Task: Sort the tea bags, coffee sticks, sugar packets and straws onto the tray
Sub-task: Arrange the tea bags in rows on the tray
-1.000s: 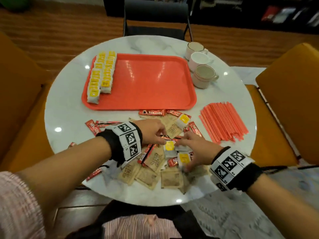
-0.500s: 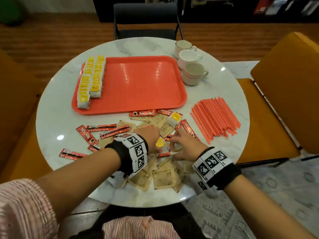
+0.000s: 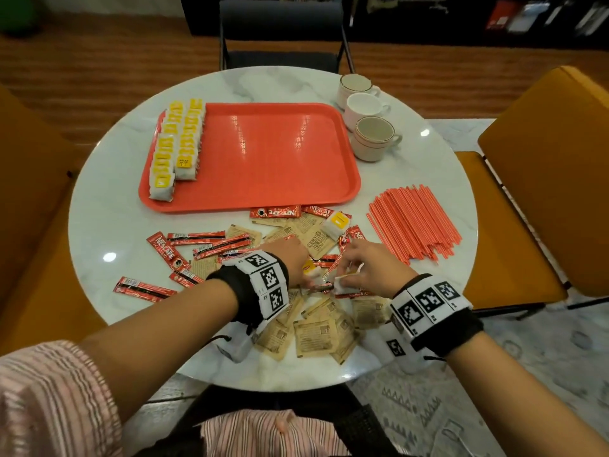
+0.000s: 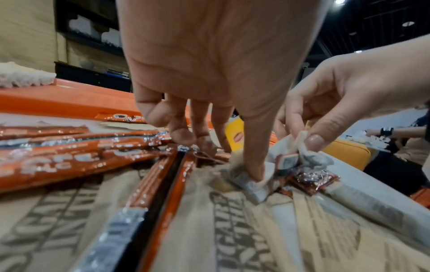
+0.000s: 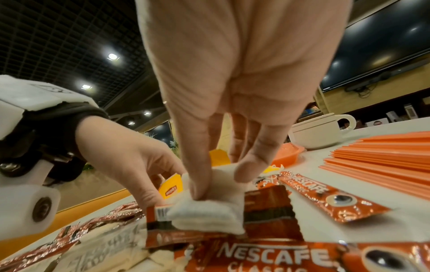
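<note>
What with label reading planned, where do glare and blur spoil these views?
Head view: bright glare spots on the tray and table, edges bow. Left wrist view: near sugar packets smear, coffee sticks glint. Right wrist view: tea bag and Nescafe stick sharp.

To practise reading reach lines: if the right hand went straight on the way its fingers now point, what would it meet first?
The right hand points downward, fingers pinching a tea bag. Going on, it would likely press that bag into the coffee sticks beneath; depth is unclear.
</note>
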